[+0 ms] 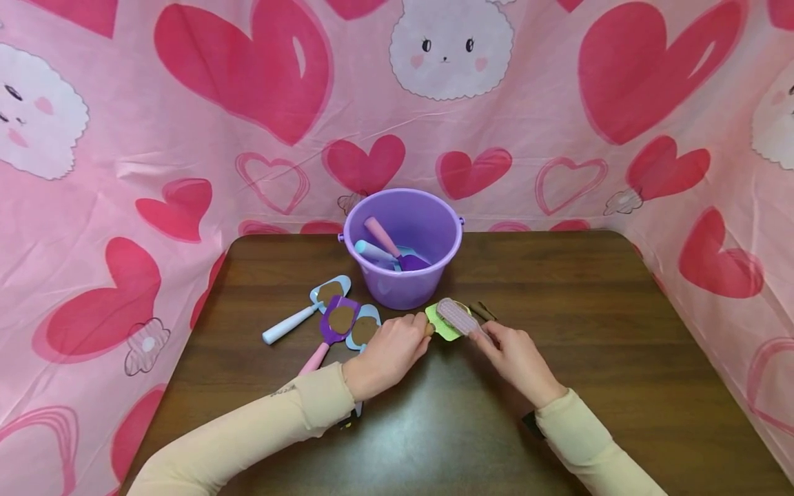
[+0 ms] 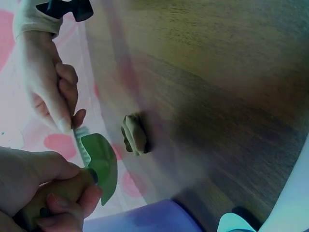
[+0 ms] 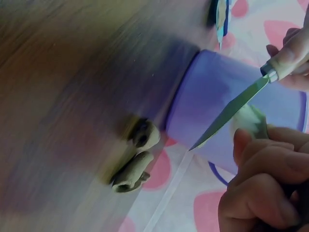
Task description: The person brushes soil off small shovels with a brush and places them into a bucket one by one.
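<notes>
My left hand [image 1: 392, 348] grips the wooden handle [image 2: 65, 191] of a small green shovel [image 2: 102, 166]. Its blade shows nearly edge-on in the right wrist view. A pale greyish-pink brush [image 1: 457, 317] is held by its handle in my right hand [image 1: 516, 358]. In the head view the brush lies across the green blade; whether the bristles touch it I cannot tell. Brown lumps [image 3: 131, 173] sit on the table just beyond the brush. Left of my left hand lie a purple shovel [image 1: 335, 335] with a pink handle and two light-blue shovels [image 1: 322, 293], brown patches on their blades.
Behind my hands stands a purple bucket [image 1: 406, 289], with a pink-handled purple shovel [image 1: 384, 238] and a light-blue handle [image 1: 374, 251] inside. The brown wooden table [image 1: 558, 275] ends at a pink heart-patterned cloth [image 1: 533, 117] at the back and sides.
</notes>
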The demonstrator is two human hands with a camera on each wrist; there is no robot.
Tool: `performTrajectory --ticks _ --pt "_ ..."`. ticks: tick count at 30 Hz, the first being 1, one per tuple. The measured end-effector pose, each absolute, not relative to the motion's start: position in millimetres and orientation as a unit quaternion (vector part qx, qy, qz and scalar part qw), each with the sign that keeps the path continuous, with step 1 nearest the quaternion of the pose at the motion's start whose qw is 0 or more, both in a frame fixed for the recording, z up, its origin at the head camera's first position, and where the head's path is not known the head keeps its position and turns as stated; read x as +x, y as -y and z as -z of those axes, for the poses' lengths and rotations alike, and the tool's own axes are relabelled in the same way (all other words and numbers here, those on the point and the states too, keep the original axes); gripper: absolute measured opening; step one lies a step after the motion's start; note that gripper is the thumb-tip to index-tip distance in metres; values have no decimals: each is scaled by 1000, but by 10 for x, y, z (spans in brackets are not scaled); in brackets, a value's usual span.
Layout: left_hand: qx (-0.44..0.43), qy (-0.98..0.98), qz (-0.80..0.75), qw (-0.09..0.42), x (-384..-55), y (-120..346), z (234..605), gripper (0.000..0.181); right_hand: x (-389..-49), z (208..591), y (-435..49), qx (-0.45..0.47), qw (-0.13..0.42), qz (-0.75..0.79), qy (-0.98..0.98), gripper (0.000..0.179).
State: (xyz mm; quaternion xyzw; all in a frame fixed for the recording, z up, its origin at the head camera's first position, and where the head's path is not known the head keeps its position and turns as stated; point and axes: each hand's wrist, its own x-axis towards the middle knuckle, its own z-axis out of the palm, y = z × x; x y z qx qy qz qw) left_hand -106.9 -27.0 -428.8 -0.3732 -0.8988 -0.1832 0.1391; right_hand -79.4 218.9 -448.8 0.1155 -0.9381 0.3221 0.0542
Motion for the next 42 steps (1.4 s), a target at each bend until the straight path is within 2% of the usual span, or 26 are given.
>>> performTrajectory --ticks 7,12,17,22,31,35,42 --pt "-383 891 208 126 -1061 292 4262 20 -801 4521 -2256 84 76 -313 943 15" --pt "-379 897 196 117 -1063 273 4271 21 -774 4507 -2216 108 72 -329 935 13" --pt "-374 901 176 134 -1065 258 4284 23 -758 4453 -2181 139 54 -319 936 11" --pt "-377 896 173 157 -1069 267 4303 22 -770 4427 -2214 112 62 -305 944 13" --pt "-389 888 180 163 -1058 271 4327 22 -778 4472 -2259 88 72 -308 945 17" --pt "-385 892 175 160 -1044 261 4334 23 -756 4474 -2242 108 82 -316 939 15" --pt "-389 890 180 152 -1044 248 4311 23 -743 4461 -2206 136 64 -306 940 13"
